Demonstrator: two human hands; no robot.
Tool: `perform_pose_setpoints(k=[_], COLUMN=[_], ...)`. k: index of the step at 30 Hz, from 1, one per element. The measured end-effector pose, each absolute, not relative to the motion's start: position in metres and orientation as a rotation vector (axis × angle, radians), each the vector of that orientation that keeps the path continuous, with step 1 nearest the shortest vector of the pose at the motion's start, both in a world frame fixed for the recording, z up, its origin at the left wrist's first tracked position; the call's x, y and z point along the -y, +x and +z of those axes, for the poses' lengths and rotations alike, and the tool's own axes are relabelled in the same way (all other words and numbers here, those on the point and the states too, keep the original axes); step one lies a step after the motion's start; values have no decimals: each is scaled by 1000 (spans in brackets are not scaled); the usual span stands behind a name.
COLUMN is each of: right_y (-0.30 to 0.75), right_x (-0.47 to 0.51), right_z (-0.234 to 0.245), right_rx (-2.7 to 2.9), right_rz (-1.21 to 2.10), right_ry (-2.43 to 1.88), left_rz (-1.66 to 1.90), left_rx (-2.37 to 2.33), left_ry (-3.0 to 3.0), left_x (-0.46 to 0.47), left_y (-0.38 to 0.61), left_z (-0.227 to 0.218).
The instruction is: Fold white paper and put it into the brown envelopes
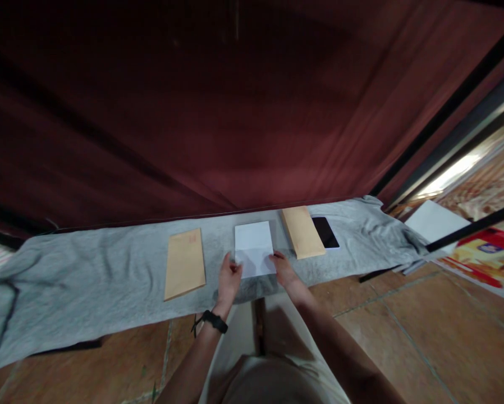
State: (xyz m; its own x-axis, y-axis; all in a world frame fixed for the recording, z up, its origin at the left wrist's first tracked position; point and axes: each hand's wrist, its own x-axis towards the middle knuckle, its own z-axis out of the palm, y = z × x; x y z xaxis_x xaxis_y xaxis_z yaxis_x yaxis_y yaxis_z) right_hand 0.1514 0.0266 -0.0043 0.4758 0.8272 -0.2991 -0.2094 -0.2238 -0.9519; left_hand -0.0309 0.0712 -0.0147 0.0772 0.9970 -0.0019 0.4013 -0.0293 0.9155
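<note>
White paper (254, 238) lies in front of me on a grey cloth, with a faint line across its middle and its lower part in shadow. At its lower left edge is my left hand (229, 278), fingers curled and thumb at the paper. My right hand (282, 268) pinches the right edge near the lower corner. A brown envelope (185, 264) rests flat to the left of my left hand. Beyond my right hand lies a second, thicker-looking brown envelope (303, 233), beside a dark-screened tablet or phone (325, 232).
The grey cloth (121, 269) covers a long, narrow bench-like surface. Behind it rises a dark red fabric wall (235, 140). At right are a black metal bar (475, 224), a white board (435, 221) and a red printed box (488, 255). Brown tiles (403, 320) form the floor.
</note>
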Motion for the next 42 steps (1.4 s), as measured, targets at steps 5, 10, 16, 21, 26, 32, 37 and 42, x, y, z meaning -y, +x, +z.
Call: perform_pose_setpoints(k=[5, 10, 16, 21, 26, 32, 37, 42], right_y=[152, 152, 167, 170, 152, 143, 149, 154], right_x=[-23, -32, -30, -22, -40, -51, -53, -73], right_z=[-4, -11, -15, -8, -4, -10, -11, -8], right_rx=[548, 634, 828, 1270, 2014, 2219, 2283, 2425], right_rz=[1065, 971, 741, 454, 211, 128, 169, 271], right_ry=[-1448, -1516, -1695, -1774, -1608, -1642, -1618, -1418], left_rz=[973, 767, 554, 351, 312, 604, 649, 570], left_rx=[-1575, -1540, -1672, -1764, -1779, -1696, -1295, -1320], left_ry=[1769, 1593, 1674, 1805, 1931, 2438, 2683, 2750], left_x=[-67, -72, -72, -63, -53, -38, -22, -15], left_y=[-41, -38, -31, -26, -27, -28, -24, -27], left_z=[-4, -1, 10, 25, 29, 8, -16, -22])
